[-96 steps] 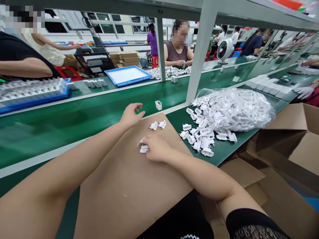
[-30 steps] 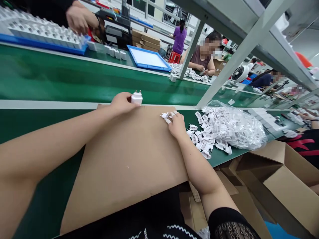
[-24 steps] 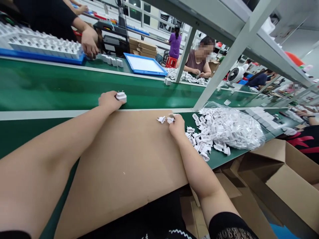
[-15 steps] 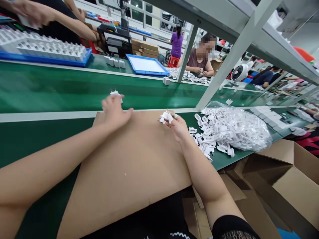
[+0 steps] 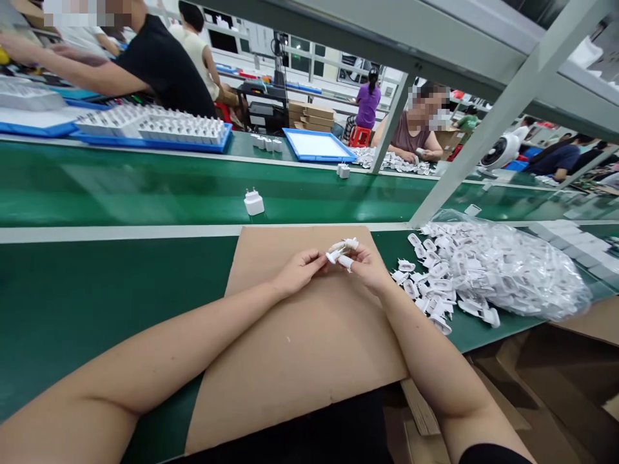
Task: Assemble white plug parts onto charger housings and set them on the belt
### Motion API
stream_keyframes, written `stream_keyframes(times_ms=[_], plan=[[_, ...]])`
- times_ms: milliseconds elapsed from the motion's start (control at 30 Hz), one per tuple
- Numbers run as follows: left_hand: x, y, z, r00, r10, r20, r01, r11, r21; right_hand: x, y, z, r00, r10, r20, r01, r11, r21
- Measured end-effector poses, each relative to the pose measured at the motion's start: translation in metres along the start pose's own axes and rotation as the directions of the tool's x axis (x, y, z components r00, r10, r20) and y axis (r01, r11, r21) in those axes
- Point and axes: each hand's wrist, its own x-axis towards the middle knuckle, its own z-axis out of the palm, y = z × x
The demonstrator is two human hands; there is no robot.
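My left hand [image 5: 304,269] pinches a small white plug part with pins [image 5: 333,256] between thumb and fingertips. Close against it, my right hand [image 5: 368,265] is closed on more white plug parts [image 5: 351,243]; how many is hidden by the fingers. Both hands meet above the far end of a brown cardboard sheet [image 5: 300,348]. Beyond the sheet, a white two-pin charger [image 5: 254,202] stands on the green belt [image 5: 193,193], pins up. To the right of my right hand lies a loose pile of white plug parts [image 5: 435,277].
A clear plastic bag [image 5: 522,270] full of white parts lies at the right. A slanted metal post [image 5: 449,154] rises behind it. Across the belt are a blue-rimmed tray [image 5: 319,145], a tray of chargers [image 5: 155,132] and co-workers. Cardboard boxes [image 5: 556,386] stand lower right.
My left hand has left the charger on the belt and come back to my right hand, where it now grips a plug part. The view has shifted left.
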Motion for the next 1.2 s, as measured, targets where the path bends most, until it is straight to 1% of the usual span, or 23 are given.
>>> stream_keyframes(times_ms=[100, 233, 300, 367, 467, 700, 933, 1100, 1200], plan=[[0.0, -0.002, 0.0, 0.998, 0.034, -0.061, -0.034, 0.999, 0.005, -0.001, 0.0, 0.001, 0.998, 0.06, 0.002, -0.06, 0.991, 0.122], [0.001, -0.004, 0.0, 0.977, 0.151, -0.153, -0.132, 0.983, 0.128, 0.0, 0.004, 0.003, 0.996, 0.075, -0.042, -0.06, 0.956, 0.286], [0.001, -0.004, -0.001, 0.961, 0.207, -0.184, -0.176, 0.97, 0.17, 0.0, 0.006, 0.004, 0.995, 0.078, -0.055, -0.055, 0.944, 0.327], [0.001, -0.005, -0.002, 0.949, 0.235, -0.21, -0.199, 0.964, 0.179, 0.001, 0.008, 0.005, 0.995, 0.085, -0.055, -0.06, 0.936, 0.346], [0.001, -0.006, -0.003, 0.94, 0.249, -0.232, -0.212, 0.962, 0.172, -0.001, 0.011, 0.005, 0.995, 0.072, -0.07, -0.046, 0.947, 0.319], [0.0, -0.005, 0.0, 0.933, 0.254, -0.255, -0.211, 0.96, 0.183, 0.0, 0.019, 0.001, 0.986, 0.012, -0.167, 0.025, 0.975, 0.219], [-0.002, -0.004, 0.003, 0.936, 0.279, -0.214, -0.231, 0.947, 0.222, 0.004, 0.023, 0.003, 0.975, -0.029, -0.218, 0.065, 0.985, 0.158], [-0.001, -0.007, 0.002, 0.943, 0.259, -0.211, -0.217, 0.954, 0.205, 0.001, 0.021, 0.006, 0.967, -0.044, -0.25, 0.082, 0.986, 0.144], [0.0, -0.006, 0.002, 0.943, 0.26, -0.205, -0.218, 0.954, 0.206, -0.001, 0.018, 0.007, 0.963, -0.073, -0.258, 0.103, 0.989, 0.103]])
